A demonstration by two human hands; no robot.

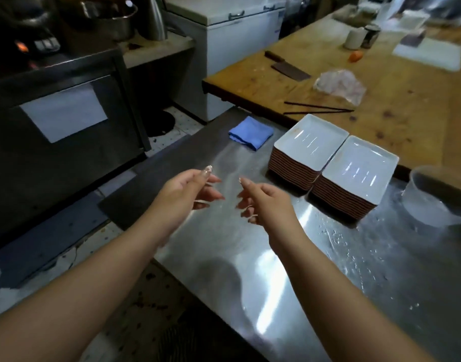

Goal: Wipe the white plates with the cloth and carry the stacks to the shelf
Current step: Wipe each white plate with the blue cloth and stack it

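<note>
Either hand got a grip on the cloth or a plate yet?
No. Left hand and right hand hover empty; blue cloth lies folded on the counter.

No legible text anywhere. The pale sheet [65,111] on the dark appliance front, far left, reads blank. A blue mark at the right edge of the white chest freezer [240,24], far centre, is too blurred to read. The small jars [362,36] on the far wooden tabletop [407,100] show no readable label.
</note>
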